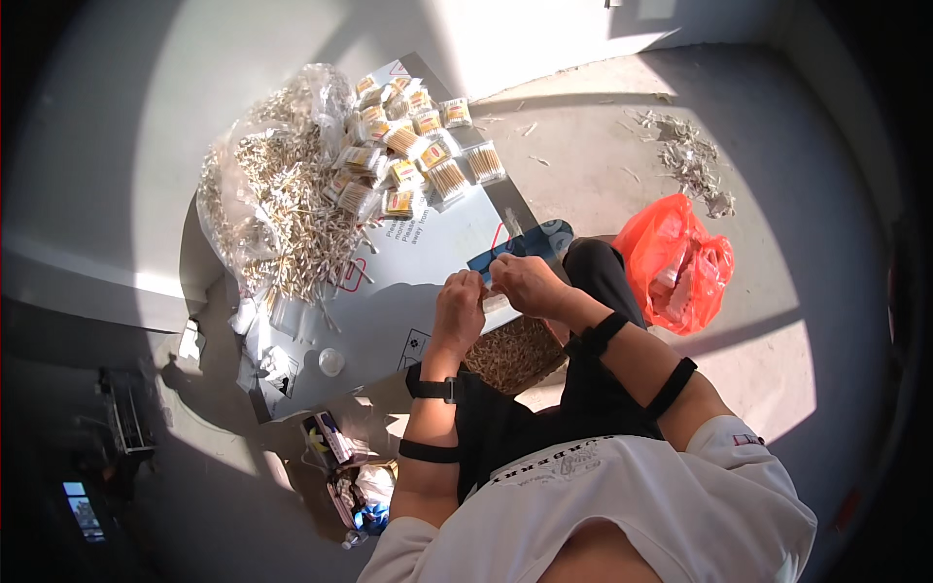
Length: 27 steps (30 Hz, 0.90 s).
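Observation:
In front of my lap, my left hand (460, 306) and my right hand (525, 284) are close together with fingers pinched. Between them hangs a small clear plastic bag (495, 302), partly hidden by the fingers. Just below the hands, a box of loose thin sticks (515, 356) sits between the table and my legs. The table (389, 311) carries a big heap of loose cotton swabs (292, 199) spilling from a clear bag. Beside that heap lie several small clear packets of sticks with yellow labels (403, 141).
A small round white container (331, 362) and clear empty bags (293, 319) are on the table's near left. A red plastic bag (674, 264) stands right of my knee. Scattered debris (688, 160) lies on the floor. An open carton of goods (350, 476) sits left of me.

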Each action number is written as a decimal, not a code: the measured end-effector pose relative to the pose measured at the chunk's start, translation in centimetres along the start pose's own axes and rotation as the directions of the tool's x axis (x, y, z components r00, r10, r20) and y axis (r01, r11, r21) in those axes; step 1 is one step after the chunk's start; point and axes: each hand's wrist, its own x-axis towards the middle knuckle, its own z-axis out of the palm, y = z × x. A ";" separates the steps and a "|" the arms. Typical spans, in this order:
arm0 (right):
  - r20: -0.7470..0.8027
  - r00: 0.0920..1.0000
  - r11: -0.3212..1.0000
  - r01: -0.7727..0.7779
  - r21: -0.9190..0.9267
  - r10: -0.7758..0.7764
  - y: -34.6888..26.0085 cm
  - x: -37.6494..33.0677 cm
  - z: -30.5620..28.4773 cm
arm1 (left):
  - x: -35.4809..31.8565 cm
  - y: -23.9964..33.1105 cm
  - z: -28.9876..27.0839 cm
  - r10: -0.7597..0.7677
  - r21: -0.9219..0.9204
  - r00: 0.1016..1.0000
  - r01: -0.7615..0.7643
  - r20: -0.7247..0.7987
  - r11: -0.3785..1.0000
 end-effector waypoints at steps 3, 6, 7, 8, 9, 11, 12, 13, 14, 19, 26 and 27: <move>-0.226 0.973 0.997 0.058 0.044 -0.046 -0.6 1.0 -0.5 | 1.3 0.8 -1.1 0.049 0.080 0.994 -0.041 -0.097 0.996; -0.312 0.928 0.978 0.203 -0.042 -0.206 -0.3 0.7 -0.3 | 0.7 0.5 -1.1 0.127 0.201 0.976 -0.090 -0.177 0.975; -0.229 0.951 0.978 0.196 -0.078 -0.209 0.0 0.2 0.3 | 0.0 -0.2 -0.7 0.155 0.200 0.979 -0.126 -0.136 0.972; -0.209 0.959 0.982 0.179 -0.064 -0.189 0.1 -0.8 1.1 | -1.1 -0.2 -0.2 0.178 0.188 0.980 -0.159 -0.087 0.969; -0.180 0.967 0.983 0.169 -0.065 -0.178 0.4 -1.5 2.0 | -1.9 -0.5 0.5 0.167 0.151 0.985 -0.157 -0.053 0.976; -0.096 0.991 0.996 0.090 -0.026 -0.092 0.5 -2.2 2.9 | -2.6 -1.2 1.4 0.131 0.146 0.991 -0.125 -0.033 0.981; -0.095 0.994 0.998 0.060 -0.027 -0.063 0.5 -2.4 3.5 | -3.5 -1.3 1.9 0.117 0.154 0.993 -0.113 -0.020 0.982; -0.083 0.994 0.997 0.063 -0.055 -0.067 0.7 -2.6 3.9 | -3.9 -1.1 2.1 0.090 0.169 0.996 -0.089 -0.001 0.982; -0.073 0.995 0.994 0.067 -0.083 -0.073 0.8 -2.8 4.2 | -4.3 -1.2 2.5 0.079 0.159 0.997 -0.079 0.006 0.984; -0.079 0.989 0.985 0.113 -0.128 -0.124 1.1 -3.2 4.9 | -4.4 -1.9 2.8 0.079 0.153 0.994 -0.090 0.078 0.984; -0.197 0.956 0.973 0.194 -0.130 -0.217 1.1 -3.5 5.0 | -4.3 -0.8 1.6 0.092 0.228 0.963 -0.152 0.254 0.962; -0.195 0.957 0.973 0.194 -0.126 -0.216 0.9 -3.5 4.9 | -4.6 -1.2 1.7 0.089 0.227 0.963 -0.149 0.255 0.963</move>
